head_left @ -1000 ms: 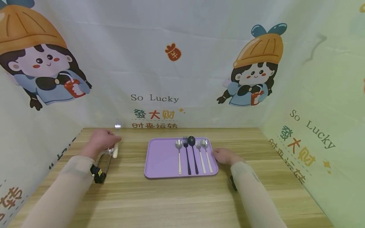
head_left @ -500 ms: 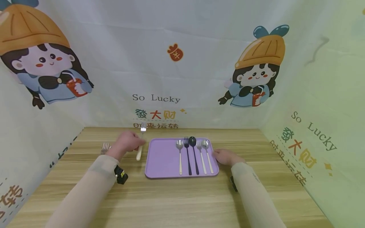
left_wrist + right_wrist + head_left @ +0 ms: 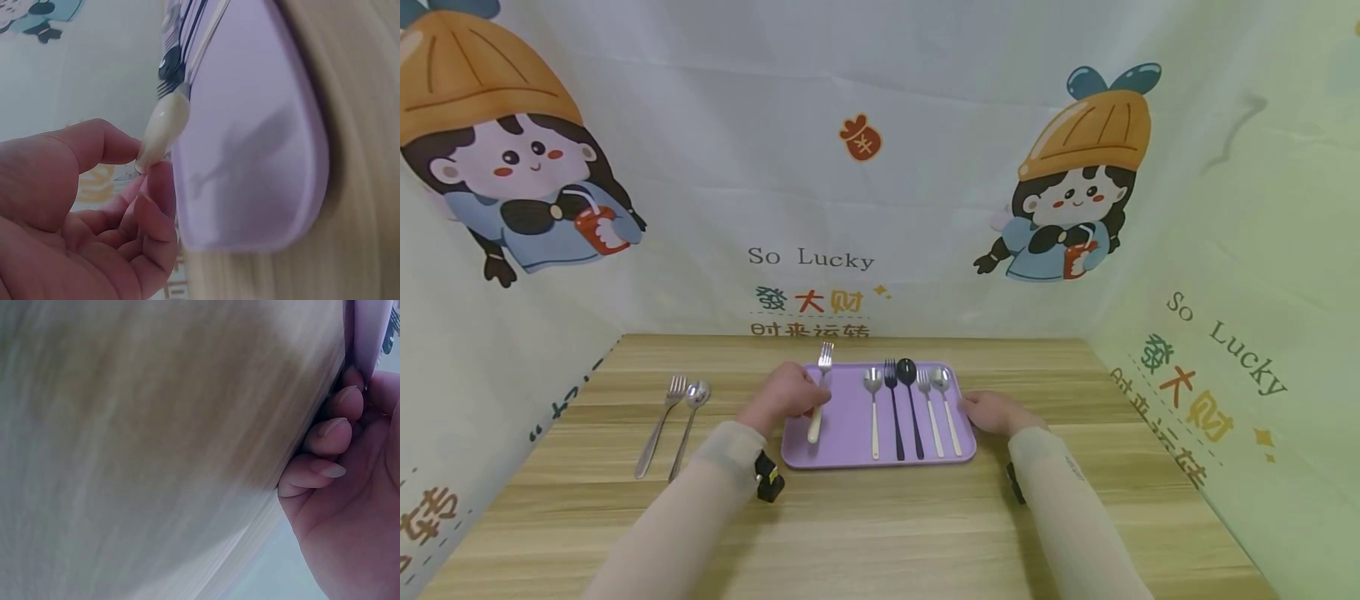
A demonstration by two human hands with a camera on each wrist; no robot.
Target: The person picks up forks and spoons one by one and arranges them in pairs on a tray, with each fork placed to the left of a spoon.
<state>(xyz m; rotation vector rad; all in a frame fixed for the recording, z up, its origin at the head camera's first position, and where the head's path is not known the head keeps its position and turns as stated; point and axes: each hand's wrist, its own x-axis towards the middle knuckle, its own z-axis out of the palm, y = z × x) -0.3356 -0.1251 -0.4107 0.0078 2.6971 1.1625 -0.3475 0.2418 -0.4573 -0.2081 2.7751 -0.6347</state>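
My left hand (image 3: 788,395) pinches a fork (image 3: 825,358) with a cream handle between thumb and fingers, tines pointing away, over the left part of the purple tray (image 3: 842,457). In the left wrist view the handle (image 3: 165,125) is close above the tray, whose surface carries its shadow. On the tray's right half lie a cream-handled spoon (image 3: 872,382), a black fork (image 3: 892,400), a black spoon (image 3: 907,373), a second cream-handled fork (image 3: 928,404) and another spoon (image 3: 942,382). My right hand (image 3: 996,412) grips the tray's right rim, fingers curled at its edge in the right wrist view.
On the wooden table (image 3: 880,533) to the left, a silver fork (image 3: 658,433) and a silver spoon (image 3: 688,421) lie side by side. A printed cloth (image 3: 925,208) hangs behind the table and along both sides.
My left hand has carried the cream-handled fork rightward from the table's left side to above the tray, uncovering the silver fork and spoon. My right hand stays at the tray's rim.
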